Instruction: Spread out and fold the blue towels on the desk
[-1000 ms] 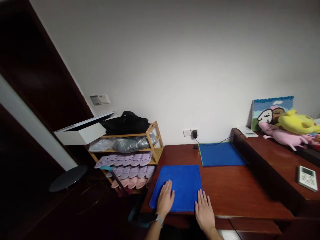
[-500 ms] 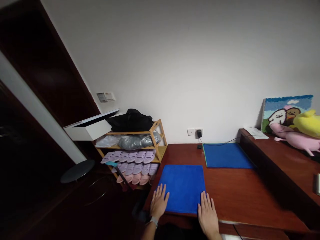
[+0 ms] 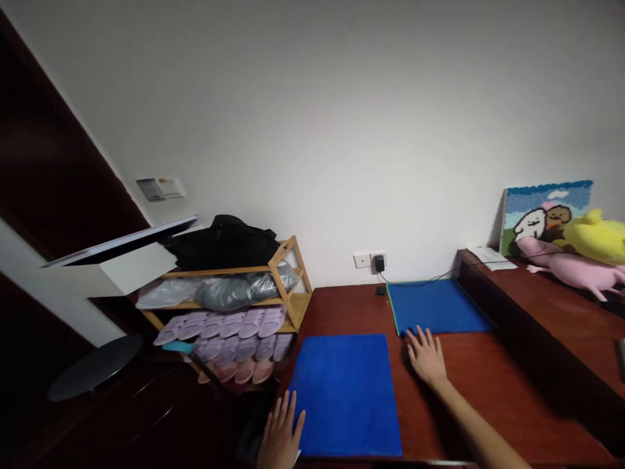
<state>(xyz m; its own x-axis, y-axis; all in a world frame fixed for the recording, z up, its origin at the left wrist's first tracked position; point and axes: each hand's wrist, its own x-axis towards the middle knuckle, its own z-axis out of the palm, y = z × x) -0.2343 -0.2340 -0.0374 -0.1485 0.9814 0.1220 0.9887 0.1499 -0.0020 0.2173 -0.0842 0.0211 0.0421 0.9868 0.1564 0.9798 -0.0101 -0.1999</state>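
We see the near blue cloth point(image 3: 344, 394) flat on the dark red table point(image 3: 336, 306), and the far blue cloth point(image 3: 437, 306), its left edge green, flat nearer the wall point(image 3: 327, 130). Our left hand point(image 3: 282, 433) is spread at the near cloth's left edge; our right hand point(image 3: 427, 357) – fingers loosely apart, pinching nothing – is at the far cloth's front-left corner, though we cannot tell whether the fingertips touch it. Both look thin, light and soft, likely limp and hardly fragile; we judge corners the best hold – gripping the middle would bunch the fabric.
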